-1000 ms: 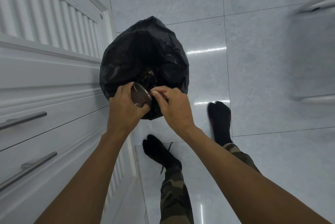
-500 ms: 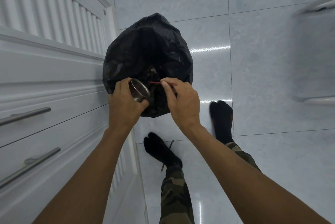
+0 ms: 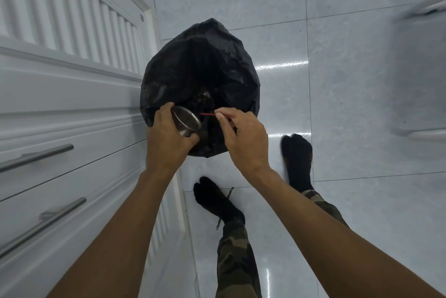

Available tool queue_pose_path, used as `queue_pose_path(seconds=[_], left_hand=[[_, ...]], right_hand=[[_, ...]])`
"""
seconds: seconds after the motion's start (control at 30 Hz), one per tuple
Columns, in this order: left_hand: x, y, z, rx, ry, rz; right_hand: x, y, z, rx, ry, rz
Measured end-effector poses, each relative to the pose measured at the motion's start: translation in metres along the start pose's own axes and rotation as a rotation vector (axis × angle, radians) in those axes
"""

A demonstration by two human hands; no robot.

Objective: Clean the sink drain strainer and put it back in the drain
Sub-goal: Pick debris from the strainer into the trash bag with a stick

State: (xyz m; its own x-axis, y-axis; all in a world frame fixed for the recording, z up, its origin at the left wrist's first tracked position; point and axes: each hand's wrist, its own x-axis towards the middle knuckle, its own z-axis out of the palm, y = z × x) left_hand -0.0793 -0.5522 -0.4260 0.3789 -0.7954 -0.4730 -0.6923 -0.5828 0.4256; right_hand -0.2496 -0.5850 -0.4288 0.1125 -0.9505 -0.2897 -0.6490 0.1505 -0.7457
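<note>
Head view. The strainer (image 3: pixel 186 121) is a small metal cup with a shiny steel wall and a thin rim; the inside is in shadow, and perforations cannot be made out. It is tilted on its side, with the open mouth facing right and slightly toward the camera, so the cup axis runs roughly left to right.

The strainer is located above the near edge of the black trash bag (image 3: pixel 200 75), which stands open on the tiled floor (image 3: pixel 362 104) beside the white cabinet (image 3: pixel 60 104).

The left hand (image 3: pixel 166 143) is closed around the strainer, fingers curled over the top and thumb under the base. The right hand (image 3: pixel 243 138) is pinched shut on a thin red stick (image 3: pixel 209 114). The stick lies nearly horizontal, its free tip pointing left toward the strainer mouth; contact with the rim cannot be determined.
</note>
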Motion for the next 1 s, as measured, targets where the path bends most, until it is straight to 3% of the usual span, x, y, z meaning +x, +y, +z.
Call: queue_pose_path(seconds=[0.17, 0.33, 0.53, 0.77, 1.0], left_hand=[[-0.004, 0.001, 0.003, -0.063, 0.022, -0.004], [-0.01, 0.003, 0.01, -0.121, 0.055, -0.006], [-0.021, 0.019, 0.002, -0.129, 0.116, 0.016], [-0.033, 0.047, -0.039, -0.116, 0.162, 0.022], [-0.05, 0.115, -0.124, -0.201, 0.213, 0.075]], right_hand=[[-0.001, 0.0, -0.005, 0.021, 0.031, 0.038], [0.001, -0.01, -0.016, 0.074, 0.1, -0.041], [-0.002, -0.014, -0.03, 0.086, 0.076, -0.022], [-0.004, -0.042, -0.064, 0.05, 0.062, -0.033], [0.007, -0.124, -0.134, 0.062, 0.1, -0.136]])
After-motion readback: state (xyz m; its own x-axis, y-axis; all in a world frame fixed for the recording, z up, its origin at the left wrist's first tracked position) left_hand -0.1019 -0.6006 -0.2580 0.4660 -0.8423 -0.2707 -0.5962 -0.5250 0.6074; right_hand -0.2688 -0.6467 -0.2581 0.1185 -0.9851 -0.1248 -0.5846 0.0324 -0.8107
